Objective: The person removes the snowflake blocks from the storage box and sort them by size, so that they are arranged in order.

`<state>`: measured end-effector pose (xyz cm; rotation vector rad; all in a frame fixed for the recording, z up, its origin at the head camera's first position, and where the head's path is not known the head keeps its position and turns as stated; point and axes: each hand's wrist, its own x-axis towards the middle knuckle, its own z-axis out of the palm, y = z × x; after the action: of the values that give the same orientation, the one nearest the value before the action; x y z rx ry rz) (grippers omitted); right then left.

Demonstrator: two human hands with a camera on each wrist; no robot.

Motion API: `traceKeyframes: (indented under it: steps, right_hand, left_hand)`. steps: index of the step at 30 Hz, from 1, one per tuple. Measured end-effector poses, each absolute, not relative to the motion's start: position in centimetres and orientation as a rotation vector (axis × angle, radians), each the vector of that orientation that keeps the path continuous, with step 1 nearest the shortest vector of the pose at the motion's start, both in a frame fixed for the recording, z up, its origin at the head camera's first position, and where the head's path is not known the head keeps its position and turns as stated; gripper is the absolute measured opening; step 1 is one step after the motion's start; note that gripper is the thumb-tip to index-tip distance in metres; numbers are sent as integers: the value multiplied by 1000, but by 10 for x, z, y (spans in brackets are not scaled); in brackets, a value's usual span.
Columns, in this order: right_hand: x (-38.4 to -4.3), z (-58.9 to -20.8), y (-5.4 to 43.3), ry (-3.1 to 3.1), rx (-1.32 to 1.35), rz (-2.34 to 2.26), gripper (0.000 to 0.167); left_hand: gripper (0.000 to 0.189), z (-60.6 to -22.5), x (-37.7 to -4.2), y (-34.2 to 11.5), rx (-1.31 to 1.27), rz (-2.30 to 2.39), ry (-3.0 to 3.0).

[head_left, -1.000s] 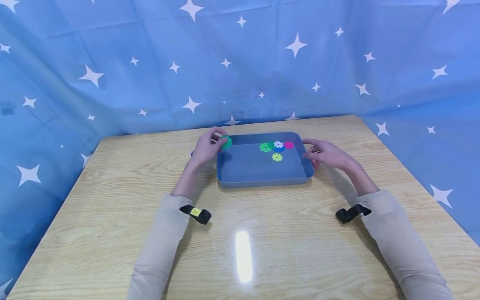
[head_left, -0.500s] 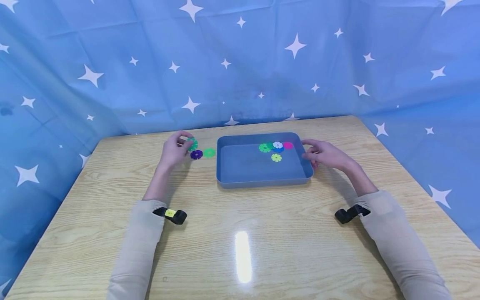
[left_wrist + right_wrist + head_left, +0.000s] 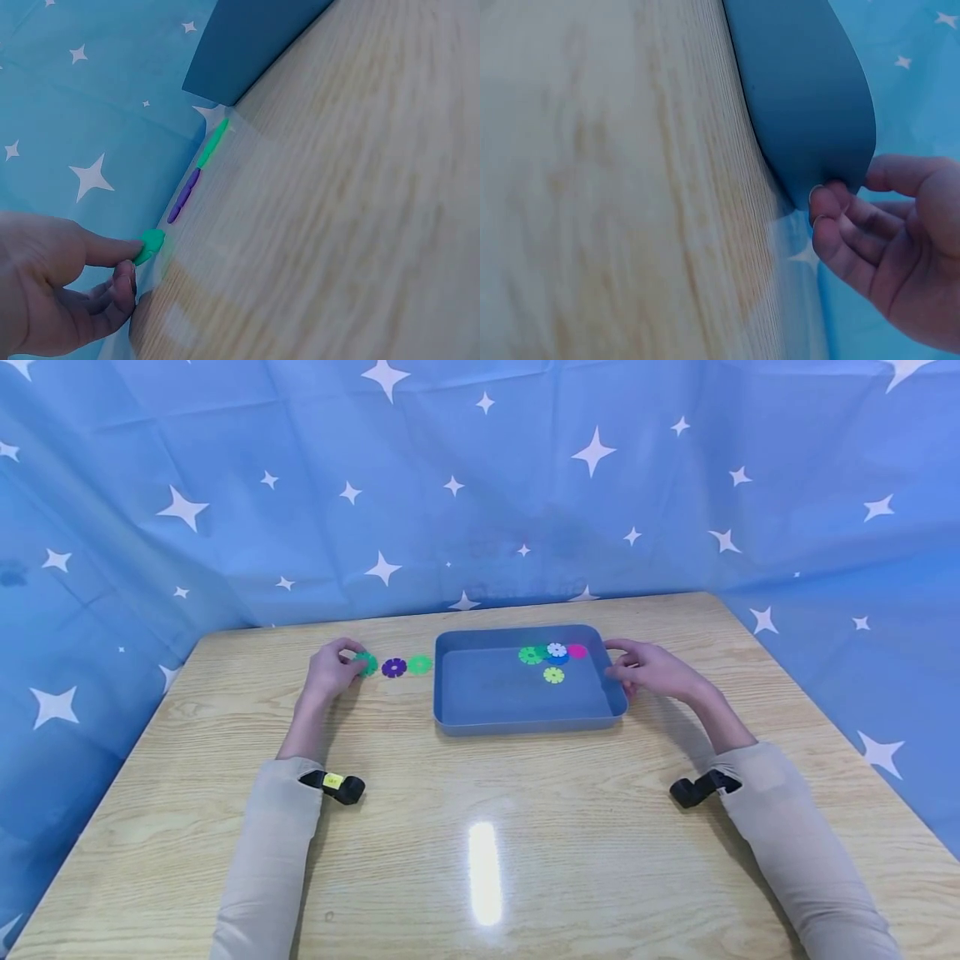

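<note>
Between thumb and fingers, my left hand (image 3: pixel 328 672) pinches a green notched plastic disc (image 3: pixel 367 663), tilted and close over the table in the left wrist view. Just right of it a purple notched disc (image 3: pixel 394 667) and a light green one (image 3: pixel 420 665) lie flat in a row. A blue-grey tray (image 3: pixel 480 727) stands beside that row. My right hand (image 3: pixel 656 670) grips the tray's right end; in the right wrist view, fingers curl against the outside of the tray wall (image 3: pixel 810 97), and the thumb reaches over its edge.
Inside the tray sit several more notched discs, among them a yellow one (image 3: pixel 553 675), a white one (image 3: pixel 557 649) and a pink one (image 3: pixel 577 651). The wooden table (image 3: pixel 420 843) ends in front of a blue star-patterned curtain (image 3: pixel 315 510).
My left hand has carried the green disc left from the tray and down to the left end of the row, uncovering the purple and light green discs. The right hand stays at the tray.
</note>
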<state>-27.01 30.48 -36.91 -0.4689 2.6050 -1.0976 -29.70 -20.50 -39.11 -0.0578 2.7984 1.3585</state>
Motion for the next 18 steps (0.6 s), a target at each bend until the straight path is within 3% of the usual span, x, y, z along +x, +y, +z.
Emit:
traceKeyframes:
  steps: [18]
  right_hand:
    - [-272, -372, 306, 2610, -463, -1090, 63]
  left_hand:
    - [30, -391, -295, -203, -18, 1067, 2919]
